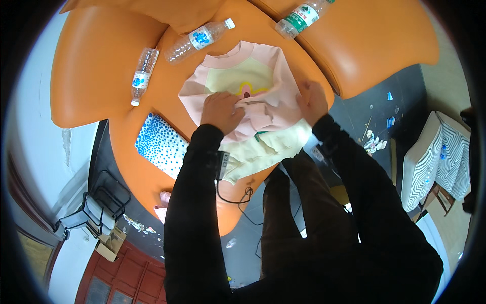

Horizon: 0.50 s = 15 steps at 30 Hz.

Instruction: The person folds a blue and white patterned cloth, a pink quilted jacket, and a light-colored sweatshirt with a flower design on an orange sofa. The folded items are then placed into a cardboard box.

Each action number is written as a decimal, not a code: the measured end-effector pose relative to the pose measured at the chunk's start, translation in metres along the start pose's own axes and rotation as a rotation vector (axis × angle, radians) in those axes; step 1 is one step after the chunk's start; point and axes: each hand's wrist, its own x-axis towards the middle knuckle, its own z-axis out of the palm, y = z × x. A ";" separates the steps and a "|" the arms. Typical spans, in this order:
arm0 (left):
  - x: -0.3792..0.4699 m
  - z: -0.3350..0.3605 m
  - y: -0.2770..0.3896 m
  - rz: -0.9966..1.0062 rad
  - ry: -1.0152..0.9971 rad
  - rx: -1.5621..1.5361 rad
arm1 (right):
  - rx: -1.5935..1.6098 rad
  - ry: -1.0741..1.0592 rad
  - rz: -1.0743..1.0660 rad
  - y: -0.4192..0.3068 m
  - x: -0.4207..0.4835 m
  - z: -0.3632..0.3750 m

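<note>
A pink and cream sweatshirt [243,72] lies on an orange sofa seat [129,167], its neckline away from me and its sleeves folded across the front. My left hand [222,111] rests on the folded sleeve at the left; whether its fingers grip the cloth is hidden. At the garment's right edge is my right hand [314,100], slightly blurred, with fingers curled near the pink cloth; its hold cannot be made out. The cream lower part of the sweatshirt spreads rumpled towards me. A folded white cloth with blue dots [159,142] lies to the left.
Plastic bottles lie beyond the garment: one at left [142,78], one behind [201,40], one at back right [303,17]. A black cable [231,201] hangs by my left sleeve. Scraps [374,143] litter the floor; patterned cushions [429,163] stand at right, a folding chair [93,216] at left.
</note>
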 end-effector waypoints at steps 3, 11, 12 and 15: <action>-0.019 -0.017 -0.007 -0.085 -0.191 0.039 | 0.113 -0.188 -0.244 -0.030 -0.047 0.006; -0.043 -0.053 0.001 -0.109 -0.243 0.153 | -0.051 -0.505 -0.140 -0.067 -0.039 0.030; -0.044 -0.058 0.003 -0.091 -0.228 0.135 | -0.078 -0.537 -0.131 -0.066 -0.036 0.032; -0.047 -0.066 0.013 -0.004 -0.089 0.034 | -0.042 -0.583 -0.189 -0.063 -0.034 0.039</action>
